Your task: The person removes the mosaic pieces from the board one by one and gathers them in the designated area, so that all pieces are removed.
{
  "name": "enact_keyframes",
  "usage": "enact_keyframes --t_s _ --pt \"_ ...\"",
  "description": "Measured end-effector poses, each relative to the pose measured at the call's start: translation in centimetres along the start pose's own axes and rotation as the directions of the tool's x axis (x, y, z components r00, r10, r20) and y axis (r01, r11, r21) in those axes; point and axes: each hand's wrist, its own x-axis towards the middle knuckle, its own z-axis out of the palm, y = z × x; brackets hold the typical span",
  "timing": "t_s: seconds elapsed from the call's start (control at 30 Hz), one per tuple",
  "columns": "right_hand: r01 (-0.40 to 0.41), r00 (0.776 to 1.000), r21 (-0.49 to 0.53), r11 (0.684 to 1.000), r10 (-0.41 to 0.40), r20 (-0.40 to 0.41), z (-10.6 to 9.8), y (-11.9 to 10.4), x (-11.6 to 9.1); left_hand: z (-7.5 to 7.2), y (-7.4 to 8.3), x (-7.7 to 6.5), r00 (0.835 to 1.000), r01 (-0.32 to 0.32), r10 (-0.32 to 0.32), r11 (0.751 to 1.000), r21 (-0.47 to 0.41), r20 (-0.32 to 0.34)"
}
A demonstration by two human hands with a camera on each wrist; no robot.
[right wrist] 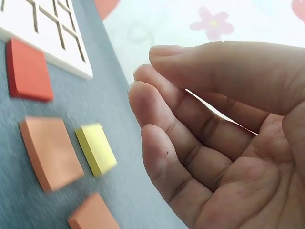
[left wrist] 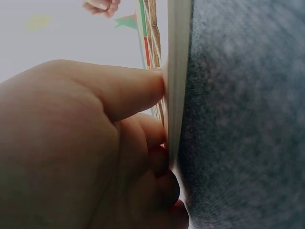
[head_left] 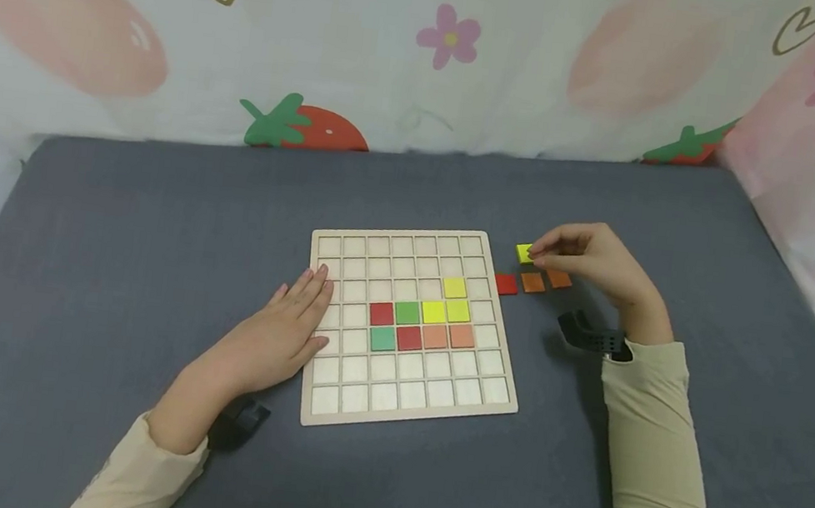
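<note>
A wooden grid board (head_left: 410,367) lies on the table with several red, green, yellow and orange square tiles in its middle cells. My left hand (head_left: 286,324) rests on the board's left edge, fingers straight; in the left wrist view the thumb presses along that edge. Off the board's right side, my right hand (head_left: 591,260) hovers with thumb and fingertips right by a loose yellow tile (head_left: 523,254). The right wrist view shows softly bent fingers (right wrist: 159,148) with nothing between them, and the yellow tile (right wrist: 96,149) apart on the table.
Near the yellow tile lie a red tile (head_left: 505,284), an orange tile (head_left: 532,282) and another orange tile (head_left: 559,280). The dark grey table (head_left: 150,258) backs onto a patterned curtain (head_left: 509,90).
</note>
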Motion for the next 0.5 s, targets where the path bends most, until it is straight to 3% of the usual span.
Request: enact_keyframes --t_s 0.5 --pt "0.031 0.994 0.029 0.999 -0.034 0.106 1.3 -0.6 0.8 0.1 0.0 -0.1 1.000 -0.003 0.003 1.000 0.005 -0.017"
